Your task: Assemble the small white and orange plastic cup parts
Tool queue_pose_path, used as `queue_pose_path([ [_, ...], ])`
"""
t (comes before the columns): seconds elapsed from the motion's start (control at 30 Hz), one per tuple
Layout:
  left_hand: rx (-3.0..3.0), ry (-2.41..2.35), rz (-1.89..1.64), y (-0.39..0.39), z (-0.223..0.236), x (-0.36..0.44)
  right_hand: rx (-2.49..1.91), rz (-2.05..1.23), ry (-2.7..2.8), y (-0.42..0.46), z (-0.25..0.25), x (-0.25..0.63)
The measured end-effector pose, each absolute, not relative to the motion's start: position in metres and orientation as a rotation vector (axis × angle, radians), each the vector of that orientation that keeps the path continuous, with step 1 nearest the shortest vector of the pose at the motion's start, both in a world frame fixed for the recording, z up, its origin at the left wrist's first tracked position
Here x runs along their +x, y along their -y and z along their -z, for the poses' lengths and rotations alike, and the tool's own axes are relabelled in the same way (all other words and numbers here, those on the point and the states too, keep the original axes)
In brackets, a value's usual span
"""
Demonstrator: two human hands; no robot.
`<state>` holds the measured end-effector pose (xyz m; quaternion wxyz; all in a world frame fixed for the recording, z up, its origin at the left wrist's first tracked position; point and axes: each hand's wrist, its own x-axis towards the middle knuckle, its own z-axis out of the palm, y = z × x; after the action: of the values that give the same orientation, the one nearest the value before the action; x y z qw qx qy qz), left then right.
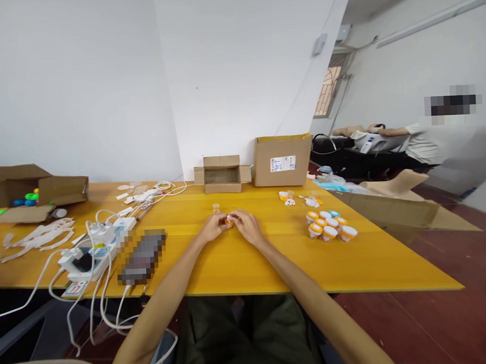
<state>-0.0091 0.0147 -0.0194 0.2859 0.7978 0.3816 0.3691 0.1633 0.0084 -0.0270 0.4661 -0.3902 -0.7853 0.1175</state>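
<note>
Near the middle of the table, my left hand [213, 227] and my right hand [248, 224] meet around a small orange-and-white lid [229, 222]. My left fingers grip it from the left side. On the other side, my right thumb and fingertips pinch its white part, and some of the lid is covered by fingers. Just behind my left hand stands a small clear container [215, 208]. To the right is a cluster of small clear jars [329, 232] with orange, white and blue-green lids.
Loose orange and white lid parts [288, 198] and clear pieces [311, 201] lie behind the jars. An open small carton [223, 189] and a larger box [283, 172] stand at the back. Left are a phone [144, 257], power strip [120, 228] and cables. A person sits far right.
</note>
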Motion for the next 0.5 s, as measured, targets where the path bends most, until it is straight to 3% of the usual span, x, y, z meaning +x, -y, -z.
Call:
queue_pose_path([
  [0.5, 2.238, -1.006, -0.962, -0.0141, 0.0183, -0.0107, -1.014, -0.268, 1.922, -0.0072, 0.0269, 0.1629],
])
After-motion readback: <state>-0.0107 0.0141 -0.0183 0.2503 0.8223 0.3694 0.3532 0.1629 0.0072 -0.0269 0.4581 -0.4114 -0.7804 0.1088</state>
